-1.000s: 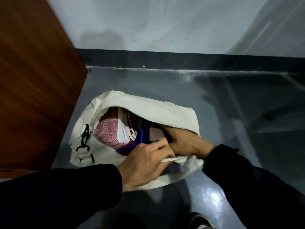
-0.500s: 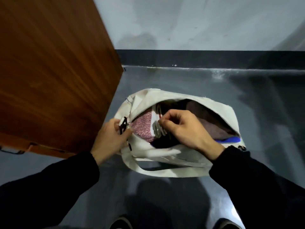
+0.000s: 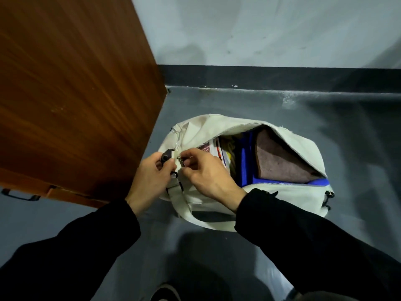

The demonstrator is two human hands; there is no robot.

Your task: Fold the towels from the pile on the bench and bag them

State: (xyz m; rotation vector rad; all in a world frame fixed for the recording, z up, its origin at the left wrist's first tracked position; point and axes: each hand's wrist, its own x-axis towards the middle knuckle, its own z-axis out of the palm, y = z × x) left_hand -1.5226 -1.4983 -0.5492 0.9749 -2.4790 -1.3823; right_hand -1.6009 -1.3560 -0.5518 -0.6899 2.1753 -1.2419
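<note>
Towels (image 3: 282, 159) are sitting packed inside the bag (image 3: 293, 194). The left hand (image 3: 152, 179) is gripping the bag's end, bracing it, while the right hand (image 3: 208, 172) is pinching the zipper pull (image 3: 179, 158), likely for closing.

Cream canvas bag (image 3: 288, 194) on grey floor, zip mostly open — folded mauve towel (image 3: 280, 164) inside.

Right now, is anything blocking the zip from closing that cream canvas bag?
Possibly: the folded mauve towel and blue cloth bulge up between the gaping zip edges of the cream canvas bag. The right hand pinches the zip pull unobstructed.
</note>
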